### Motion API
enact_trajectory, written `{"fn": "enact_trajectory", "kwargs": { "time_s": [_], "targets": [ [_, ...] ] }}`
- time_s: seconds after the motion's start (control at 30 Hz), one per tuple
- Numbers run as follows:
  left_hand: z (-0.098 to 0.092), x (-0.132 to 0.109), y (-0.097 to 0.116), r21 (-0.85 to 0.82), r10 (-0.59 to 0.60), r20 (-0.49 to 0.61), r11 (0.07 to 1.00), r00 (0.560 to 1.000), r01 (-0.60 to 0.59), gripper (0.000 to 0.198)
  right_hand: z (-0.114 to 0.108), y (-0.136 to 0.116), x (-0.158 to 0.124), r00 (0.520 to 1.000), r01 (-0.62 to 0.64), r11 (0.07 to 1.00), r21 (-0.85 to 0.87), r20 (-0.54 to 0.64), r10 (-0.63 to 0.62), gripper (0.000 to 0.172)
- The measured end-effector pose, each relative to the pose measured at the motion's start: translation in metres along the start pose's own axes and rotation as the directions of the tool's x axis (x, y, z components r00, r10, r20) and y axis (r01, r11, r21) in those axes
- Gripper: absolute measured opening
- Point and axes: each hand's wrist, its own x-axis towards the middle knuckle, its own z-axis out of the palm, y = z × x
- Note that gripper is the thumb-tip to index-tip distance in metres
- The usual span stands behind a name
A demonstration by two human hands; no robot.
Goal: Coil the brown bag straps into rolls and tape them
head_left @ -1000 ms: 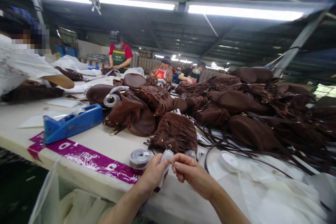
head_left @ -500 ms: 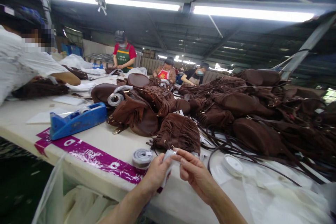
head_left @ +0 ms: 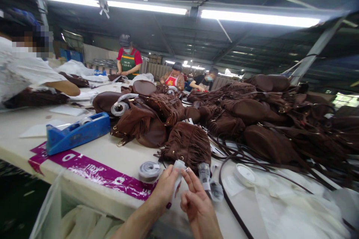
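In my left hand (head_left: 164,186) is a narrow bundle wrapped in pale grey plastic (head_left: 178,165), its fingers closed around it and a dark end showing below. My right hand (head_left: 196,199) is beside it, with two fingers stretched out and their tips touching the bundle's upper edge. The thumb and other fingers of that hand are loosely bent. Just left of the hands lies a plastic-wrapped roll (head_left: 149,171). Behind them sits a brown fringed bag (head_left: 187,143). More clear plastic-wrapped pieces (head_left: 205,177) lie right of my right hand.
A blue tape dispenser (head_left: 78,132) stands on the white table (head_left: 17,130) by a purple printed strip (head_left: 95,171). Brown bags (head_left: 249,110) are heaped along the back and right. A white tape roll (head_left: 245,173) and thin plastic sheets (head_left: 283,209) lie right. Co-workers stand around.
My right hand has gone from a pinch at the bundle's top to two outstretched fingers against it, and has dropped slightly. The wrapped pieces behind it now show. The view has shifted slightly.
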Motion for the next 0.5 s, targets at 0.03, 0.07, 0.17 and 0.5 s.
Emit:
{"fn": "enact_trajectory", "kwargs": {
  "time_s": [0.03, 0.07, 0.17, 0.5],
  "targets": [
    [0.0, 0.0, 0.0, -0.006, -0.003, 0.001, 1.0, 1.0, 0.003, 0.056, 0.0, 0.002, 0.0, 1.0, 0.018, 1.0, -0.011, 0.006, -0.017, 0.054],
    [0.0, 0.0, 0.001, -0.012, -0.008, 0.004, 1.0, 1.0, 0.008, 0.059, 0.0, 0.003, 0.001, 0.999, 0.036, 0.999, -0.022, 0.013, -0.036, 0.053],
    [0.0, 0.0, 0.003, -0.011, -0.027, 0.02, 1.0, 0.999, 0.027, 0.059, -0.005, 0.009, 0.002, 0.996, 0.092, 0.993, -0.075, 0.029, -0.09, 0.053],
    [0.001, -0.003, 0.007, -0.02, -0.065, -0.047, 0.998, 0.997, 0.064, 0.052, -0.027, 0.033, -0.005, 0.902, 0.338, 0.386, -0.858, 0.178, -0.394, 0.065]
  ]
}}
